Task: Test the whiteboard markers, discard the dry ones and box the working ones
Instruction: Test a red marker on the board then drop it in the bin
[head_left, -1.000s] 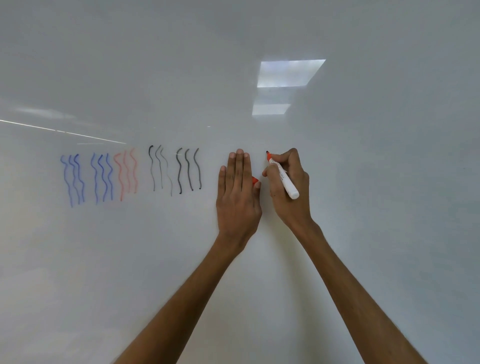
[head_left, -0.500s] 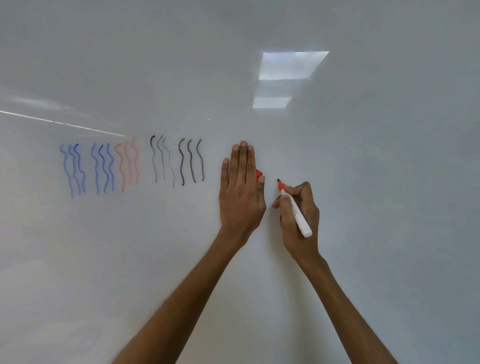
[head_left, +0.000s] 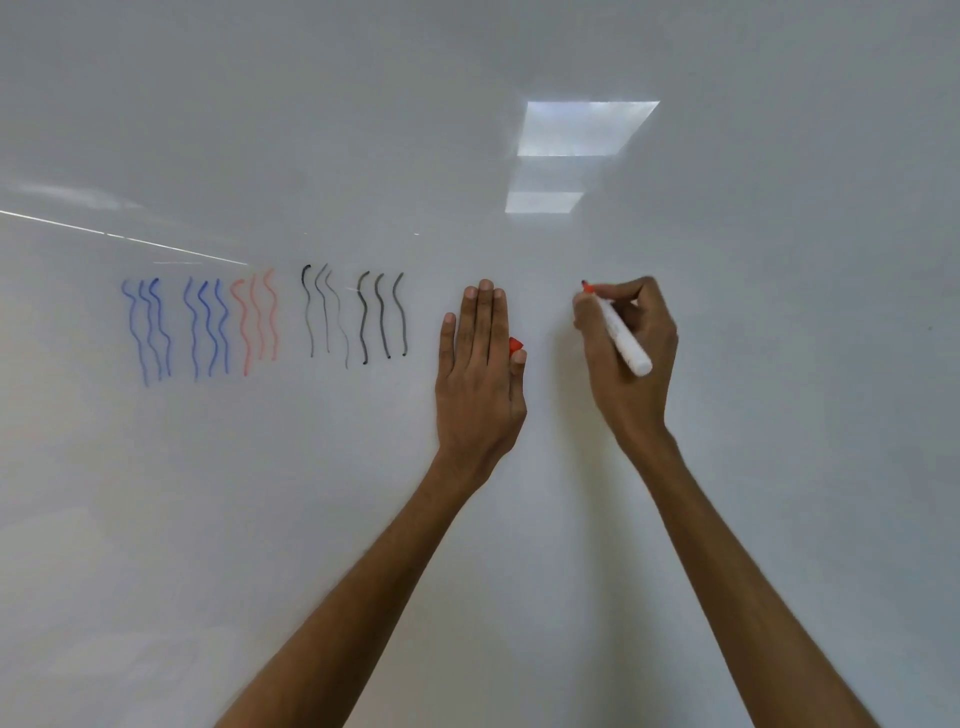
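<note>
Whiteboard (head_left: 753, 467): glossy white surface, fills the whole view.
Marker (head_left: 618, 332): white barrel, orange collar at the writing end, dark tip; uncapped; slants up and to the left with the tip at the board, right of all the drawn lines; contact with the surface too fine to confirm.
Right hand (head_left: 618, 400): wrapped round the marker in a writing grip, thumb and forefinger pinching near the collar, remaining fingers curled behind the barrel; rear end of the barrel juts out over the knuckles.
Left hand (head_left: 480, 374): laid flat on the board, four fingers straight and together, pointing up; thumb tucked in, pinning the red cap against the side of the forefinger.
Red cap (head_left: 514, 345): mostly hidden under the left hand, only one corner visible just above the thumb tip.
Gap: bare board between the two hands, free of ink.
Blue wavy lines (head_left: 156, 327): two sets of three, far left.
Red wavy lines (head_left: 257, 317): three, pale, touching the second blue set.
Black wavy lines (head_left: 363, 317): two sets of three, the left set thinner and greyer; just left of the left hand.
Light reflection (head_left: 584, 129): bright panels mirrored above the hands.
Streak (head_left: 124, 239): thin bright glare line, upper left.
</note>
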